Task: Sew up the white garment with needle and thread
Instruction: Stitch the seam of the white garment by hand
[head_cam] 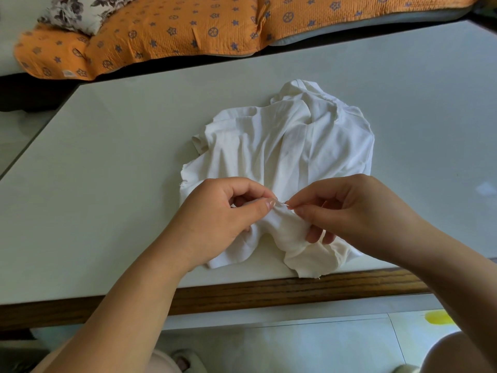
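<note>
I saw the white garment (290, 146) crumpled by the desk's (107, 184) front edge, stretching away from me, the left hand (223, 211) fingers pinching its fold, the right hand (349, 208) fingers pinching the needle (284, 203), a faint crosswise glint, thread indiscernible, an orange quilt (188, 30) beyond the far edge.

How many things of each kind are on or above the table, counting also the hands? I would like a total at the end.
hands: 2, the left hand and the right hand
white garment: 1, crumpled, pinched by the left hand
needle: 1, only a small glint at the right fingertips
total: 4
</note>
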